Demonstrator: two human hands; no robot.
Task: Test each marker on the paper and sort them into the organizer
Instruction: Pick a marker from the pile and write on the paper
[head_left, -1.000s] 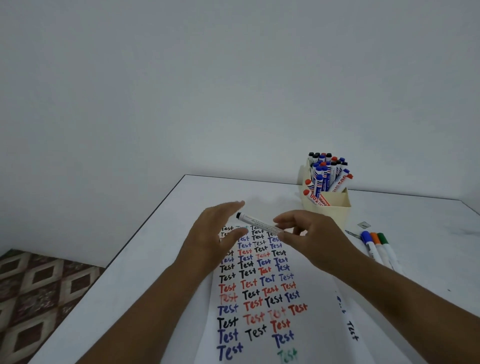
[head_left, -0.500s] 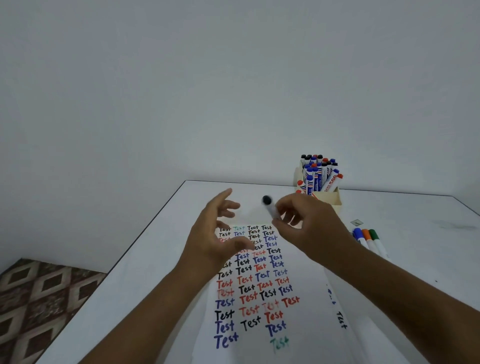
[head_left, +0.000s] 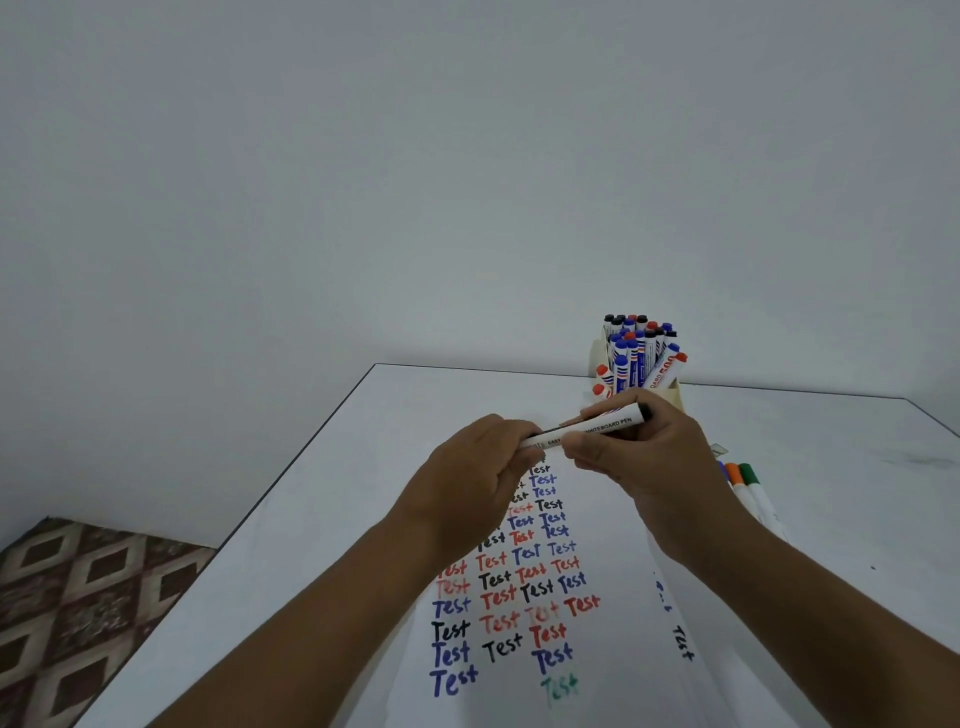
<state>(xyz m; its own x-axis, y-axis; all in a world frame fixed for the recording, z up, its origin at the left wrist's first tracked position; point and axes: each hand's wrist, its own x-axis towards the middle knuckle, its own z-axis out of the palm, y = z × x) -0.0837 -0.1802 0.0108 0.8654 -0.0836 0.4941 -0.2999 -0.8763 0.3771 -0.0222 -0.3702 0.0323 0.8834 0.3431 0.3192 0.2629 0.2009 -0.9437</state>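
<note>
Holding one black whiteboard marker (head_left: 587, 427) level above the paper (head_left: 597, 644), near side of the organizer (head_left: 675, 395).

Left hand (head_left: 467, 483) gripped the cap end, fingers curled round it; right hand (head_left: 649, 457) pinched the barrel. Judged risks: a sharp pull could jerk the tip across a hand, or the cap could drop and roll off the table (head_left: 311, 519). Counted: one marker held; three loose markers (head_left: 748, 493) lay right of the paper, below the organizer; roughly twenty stood inside it, exact number unclear.
</note>
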